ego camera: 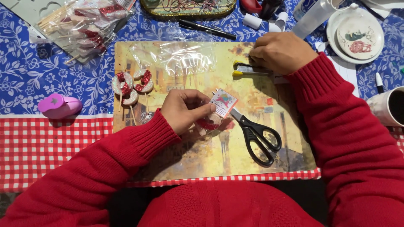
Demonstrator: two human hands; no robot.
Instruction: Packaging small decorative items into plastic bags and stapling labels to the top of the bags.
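Card (223,102) pinched, left hand (184,110) curled

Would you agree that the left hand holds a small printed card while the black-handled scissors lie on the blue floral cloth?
Not quite: the head view shows the black-handled scissors lying on the yellow picture mat, not the blue floral cloth. The left hand does hold the small printed card.

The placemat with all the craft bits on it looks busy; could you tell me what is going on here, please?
A person in a red knitted sweater works over a yellowish painted-scene placemat. The left hand pinches a small white printed card against a glittery red-and-white lollipop decoration. The right hand rests on a grey stapler with yellow tips. Black-handled scissors lie beside the card, and three finished glittery decorations on sticks sit to the left below a clear cellophane bag.
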